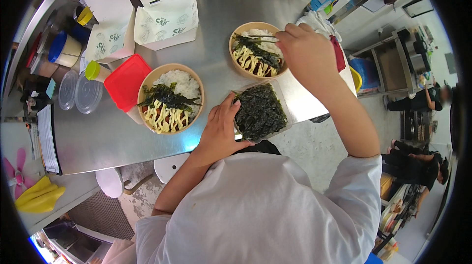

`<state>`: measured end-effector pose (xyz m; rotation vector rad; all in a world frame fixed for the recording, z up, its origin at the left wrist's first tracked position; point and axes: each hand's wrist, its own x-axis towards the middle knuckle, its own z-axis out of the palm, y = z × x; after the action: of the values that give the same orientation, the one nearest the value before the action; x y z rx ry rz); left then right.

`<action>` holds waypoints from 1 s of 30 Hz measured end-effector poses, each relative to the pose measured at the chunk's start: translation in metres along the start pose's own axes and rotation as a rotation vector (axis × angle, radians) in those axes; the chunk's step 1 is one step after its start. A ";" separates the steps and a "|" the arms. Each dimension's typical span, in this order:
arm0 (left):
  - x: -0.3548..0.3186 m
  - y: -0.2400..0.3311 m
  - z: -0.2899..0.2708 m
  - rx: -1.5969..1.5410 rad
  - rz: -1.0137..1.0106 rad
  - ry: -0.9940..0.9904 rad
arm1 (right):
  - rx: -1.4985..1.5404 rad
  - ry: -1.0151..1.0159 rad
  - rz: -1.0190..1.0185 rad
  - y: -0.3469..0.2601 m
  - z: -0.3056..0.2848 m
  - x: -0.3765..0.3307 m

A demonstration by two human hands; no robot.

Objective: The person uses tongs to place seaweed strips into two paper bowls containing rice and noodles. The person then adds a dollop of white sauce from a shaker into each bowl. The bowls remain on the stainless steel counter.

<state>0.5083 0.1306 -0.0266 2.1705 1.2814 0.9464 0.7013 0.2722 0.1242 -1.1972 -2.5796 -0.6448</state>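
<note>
My left hand (218,128) is closed round the near left side of a clear square container (289,116) filled with shredded dark seaweed (260,111). Beyond it stands a round tan bowl (244,72) with white rice, seaweed strips and food under pale zigzag sauce. Over this bowl, my right hand (306,50) pinches thin dark chopsticks (263,36), whose tips reach the seaweed on the rice. Its palm and some fingers are turned from view. To the left sits a second tan bowl (203,97) filled alike, touched by neither hand.
Two open white takeaway boxes (167,23) stand at the back left. A red lid (129,81), a green-capped bottle (96,71) and clear round lids (88,93) lie left on the steel table (216,13). Two people (418,165) are far right.
</note>
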 end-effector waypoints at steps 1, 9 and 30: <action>0.000 0.000 0.000 0.000 0.004 0.003 | -0.005 -0.003 -0.005 -0.001 0.003 0.000; 0.001 0.000 -0.001 0.012 0.000 0.004 | -0.008 0.038 0.002 -0.002 -0.001 -0.005; 0.004 0.001 -0.004 -0.008 -0.005 -0.021 | 0.214 -0.233 0.002 -0.013 -0.004 -0.103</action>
<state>0.5077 0.1333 -0.0219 2.1643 1.2703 0.9231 0.7576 0.1944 0.0853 -1.2690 -2.7485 -0.2301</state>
